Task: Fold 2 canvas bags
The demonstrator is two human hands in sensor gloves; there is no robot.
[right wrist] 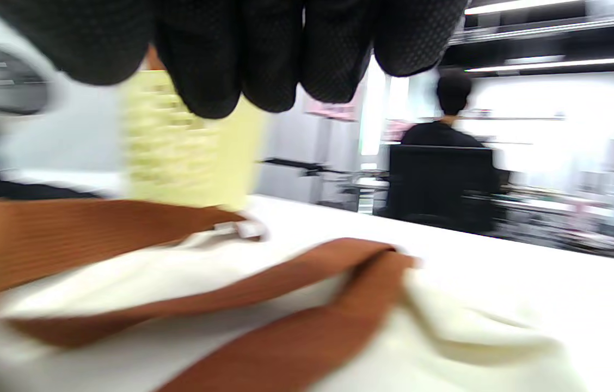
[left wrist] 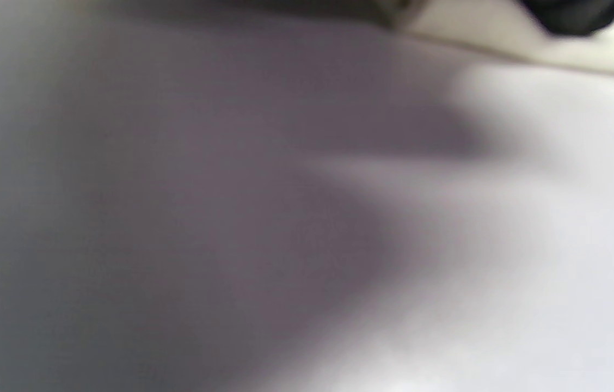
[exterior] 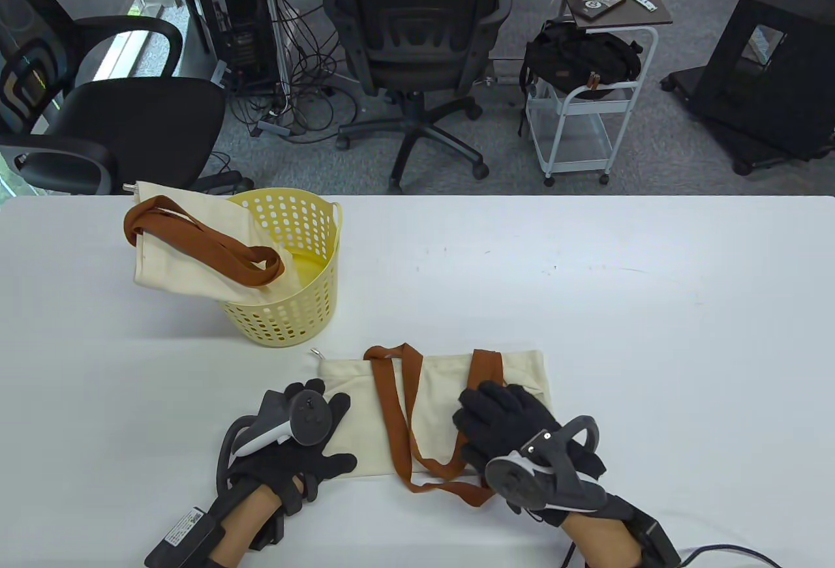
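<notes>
We see a cream canvas bag (exterior: pixel 434 415) lying flat on the white worktop (exterior: pixel 587 307) at about 6 o'clock, its brown straps (exterior: pixel 398 424) trailing over the near edge. Left hand (exterior: pixel 297 444) rests spread and flat on the bag's left end. Right hand (exterior: pixel 505 428) presses flat on its right part, fingers (right wrist: pixel 263 60) close together, touching a strap. A second bag (exterior: pixel 196 245) with brown straps hangs half out of the yellow basket (exterior: pixel 293 281) at 10 o'clock, well apart from the first. Left wrist view is too blurred to read.
</notes>
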